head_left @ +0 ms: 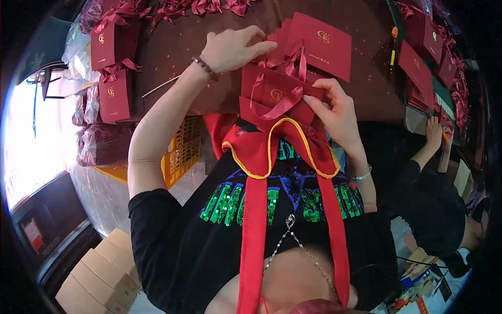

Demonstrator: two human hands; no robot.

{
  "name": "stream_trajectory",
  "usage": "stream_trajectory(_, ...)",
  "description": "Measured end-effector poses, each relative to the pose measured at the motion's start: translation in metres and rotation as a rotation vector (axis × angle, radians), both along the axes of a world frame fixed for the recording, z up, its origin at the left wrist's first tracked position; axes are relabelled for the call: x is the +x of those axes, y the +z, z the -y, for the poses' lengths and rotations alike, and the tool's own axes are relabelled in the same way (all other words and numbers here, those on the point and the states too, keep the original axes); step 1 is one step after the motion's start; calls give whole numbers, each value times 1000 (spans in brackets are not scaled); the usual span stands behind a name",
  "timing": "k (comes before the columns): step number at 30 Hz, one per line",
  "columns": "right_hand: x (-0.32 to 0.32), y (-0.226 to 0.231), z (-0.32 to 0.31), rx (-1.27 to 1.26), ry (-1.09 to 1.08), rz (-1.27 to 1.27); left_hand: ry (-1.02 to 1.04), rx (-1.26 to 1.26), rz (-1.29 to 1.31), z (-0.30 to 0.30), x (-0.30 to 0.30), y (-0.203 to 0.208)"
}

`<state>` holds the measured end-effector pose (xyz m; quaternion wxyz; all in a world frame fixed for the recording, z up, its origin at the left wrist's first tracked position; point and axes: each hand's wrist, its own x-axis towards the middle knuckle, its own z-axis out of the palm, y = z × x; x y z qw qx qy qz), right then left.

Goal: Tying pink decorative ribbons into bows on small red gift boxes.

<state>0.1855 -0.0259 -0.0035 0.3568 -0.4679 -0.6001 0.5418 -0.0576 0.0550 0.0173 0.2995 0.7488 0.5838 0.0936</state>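
Note:
In front of my chest is a small dark red paper gift bag point(250, 79) with a pink-red ribbon handle point(280, 110). My right hand point(334, 107) grips its right side, thumb on the front near the ribbon. Just beyond lies a fanned stack of similar bags point(327, 49), with another ribbon loop point(299, 64) between. My left hand point(232, 49) is beside the stack's left edge, thumb and forefinger apart with a gap between them. Whether its fingertips touch the stack is hard to tell.
The table has a dark brown cover point(172, 57) and a thin pale stick point(161, 86) on it. More bags point(115, 94) stand at left; others point(417, 73) lie at right near a co-worker's hand point(433, 133). A yellow crate point(184, 149) sits below the table edge, cardboard boxes point(99, 275) at lower left.

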Motion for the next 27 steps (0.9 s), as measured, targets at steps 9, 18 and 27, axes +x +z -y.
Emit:
stream_trajectory(9,-3,-3,-3,17,13,73,-22,15,501,5,5,-12)
stream_trajectory(18,-16,-10,3,70,65,58,-304,-3,443,1,42,-14)
stream_trajectory(27,-15,-11,2,-22,164,-49,196,-48,719,-40,13,0)
